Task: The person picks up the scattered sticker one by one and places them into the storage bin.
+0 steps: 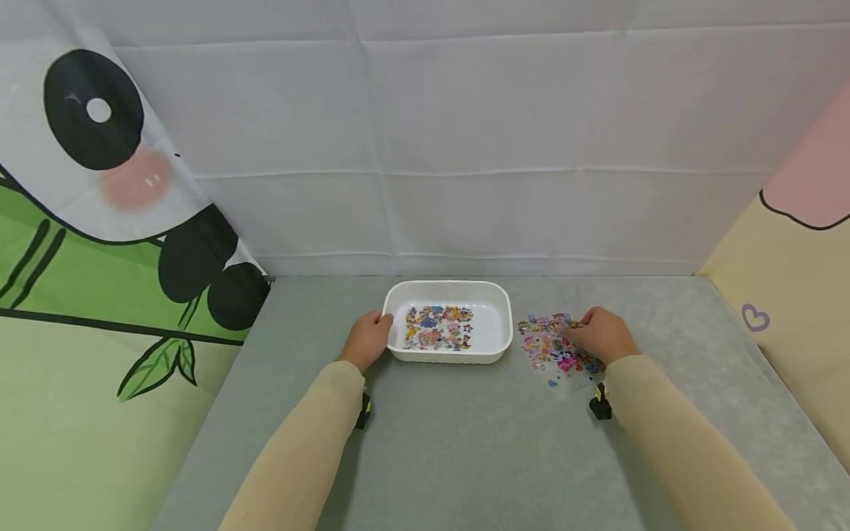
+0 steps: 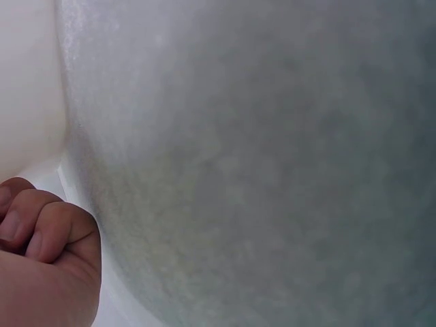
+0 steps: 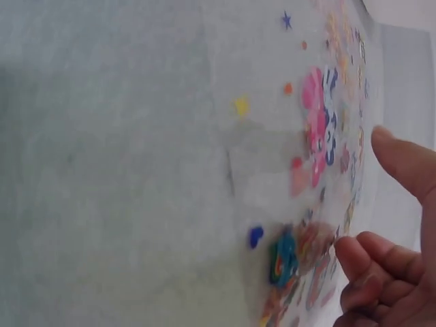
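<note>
A white plastic tray (image 1: 496,358) sits near the middle of the table, and a clear sheet of small colourful cartoon stickers (image 1: 438,328) lies inside it. My left hand (image 1: 367,339) grips the tray's left rim; in the left wrist view its curled fingers (image 2: 58,228) are beside the white wall. To the right of the tray, more clear sticker sheets (image 1: 547,343) lie spread and overlapping. Over their right side is my right hand (image 1: 603,335). The right wrist view shows its thumb (image 3: 402,157) apart from the bent fingers (image 3: 371,262), with fingertips close to the stickers and nothing visibly held.
The grey tabletop (image 1: 465,442) carries the tray and the sheets. A white cloth (image 1: 465,147) hangs behind the table's back edge. Printed cartoon panels stand at the left and right sides. A black wrist device (image 1: 600,404) is under the right sleeve.
</note>
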